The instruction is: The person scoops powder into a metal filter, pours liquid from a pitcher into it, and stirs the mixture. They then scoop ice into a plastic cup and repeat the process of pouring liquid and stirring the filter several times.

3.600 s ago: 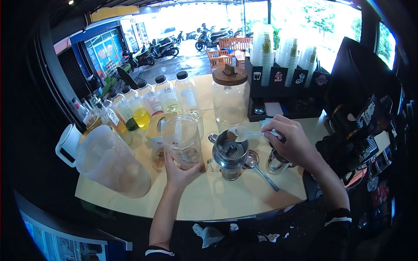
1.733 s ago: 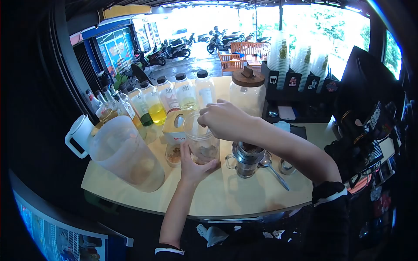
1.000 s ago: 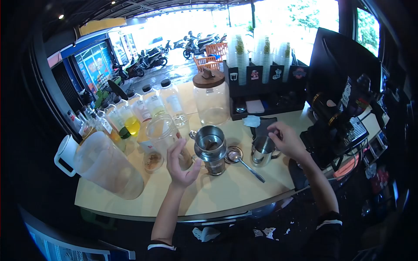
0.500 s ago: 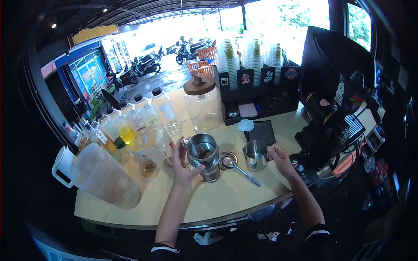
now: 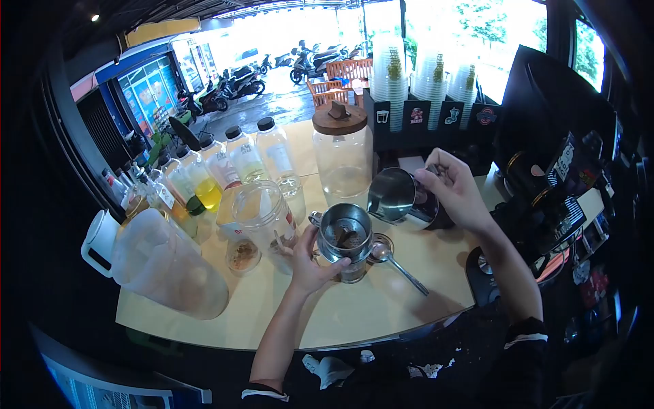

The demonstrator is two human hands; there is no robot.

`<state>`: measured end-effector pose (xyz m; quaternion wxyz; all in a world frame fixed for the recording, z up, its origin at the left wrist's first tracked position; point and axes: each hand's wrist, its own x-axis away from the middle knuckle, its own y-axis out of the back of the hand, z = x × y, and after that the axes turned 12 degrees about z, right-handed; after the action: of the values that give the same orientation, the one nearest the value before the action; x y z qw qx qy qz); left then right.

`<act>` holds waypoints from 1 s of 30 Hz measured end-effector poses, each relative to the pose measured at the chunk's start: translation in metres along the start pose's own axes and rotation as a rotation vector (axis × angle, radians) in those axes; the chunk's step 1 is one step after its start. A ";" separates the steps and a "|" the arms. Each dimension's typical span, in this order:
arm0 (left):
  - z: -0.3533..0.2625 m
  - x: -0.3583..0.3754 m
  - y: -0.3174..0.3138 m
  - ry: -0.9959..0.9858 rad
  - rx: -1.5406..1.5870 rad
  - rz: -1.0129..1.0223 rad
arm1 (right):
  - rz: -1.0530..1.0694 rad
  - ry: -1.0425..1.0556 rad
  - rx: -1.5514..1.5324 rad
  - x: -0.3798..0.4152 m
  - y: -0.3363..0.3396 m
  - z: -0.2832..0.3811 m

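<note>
My left hand (image 5: 315, 267) wraps round a metal drip filter (image 5: 346, 228), its thumb on the near rim. The filter has a small side handle, stands upright on a small cup (image 5: 353, 273), and shows something dark inside. Raised to the right of it, a metal pitcher (image 5: 392, 196) hangs tilted with its mouth towards the filter; my right hand (image 5: 453, 187) is closed on its handle. No stream of liquid can be made out. A metal spoon (image 5: 403, 267) rests with its bowl on a round metal lid (image 5: 385, 240) beside the filter.
A wide glass jar (image 5: 263, 208) and a small dish of brown powder (image 5: 243, 256) stand left of the filter. Behind are a wooden-lidded jar (image 5: 342, 160) and several bottles (image 5: 278, 160). A large plastic jug (image 5: 170, 262) sits left; a black machine (image 5: 545, 184) is at right.
My right hand has lifted the pitcher off the table and tipped it towards the filter. My left hand stays on the filter. The whole view has shifted slightly.
</note>
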<state>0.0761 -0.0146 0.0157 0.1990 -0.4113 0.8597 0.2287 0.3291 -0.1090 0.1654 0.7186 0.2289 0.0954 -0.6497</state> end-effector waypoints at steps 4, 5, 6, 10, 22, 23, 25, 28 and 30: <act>-0.001 0.000 -0.001 0.028 0.000 0.008 | 0.079 -0.003 0.110 -0.022 -0.009 0.013; 0.000 0.000 0.000 0.029 0.002 0.009 | 0.079 -0.005 0.111 -0.026 -0.012 0.015; 0.000 -0.001 0.000 0.004 -0.023 0.024 | 0.085 -0.021 0.141 -0.029 -0.016 0.020; 0.002 0.000 0.002 0.009 -0.046 0.040 | 0.112 0.009 0.222 -0.042 -0.024 0.025; -0.002 -0.003 0.000 -0.028 -0.026 0.008 | 0.124 -0.049 0.401 -0.048 -0.032 0.036; -0.003 -0.003 -0.001 -0.028 -0.026 0.009 | 0.123 -0.050 0.401 -0.048 -0.031 0.036; -0.004 -0.003 -0.001 -0.025 -0.004 0.009 | 0.125 0.002 0.419 -0.049 -0.028 0.033; -0.003 -0.003 0.000 -0.026 -0.040 0.011 | 0.103 0.030 0.381 -0.049 -0.026 0.029; -0.004 -0.003 -0.001 -0.031 -0.037 0.010 | 0.097 0.017 0.403 -0.048 -0.026 0.034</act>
<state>0.0777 -0.0153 0.0208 0.2032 -0.4069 0.8542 0.2519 0.2918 -0.0825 0.2108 0.6879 0.3779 -0.0417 -0.6182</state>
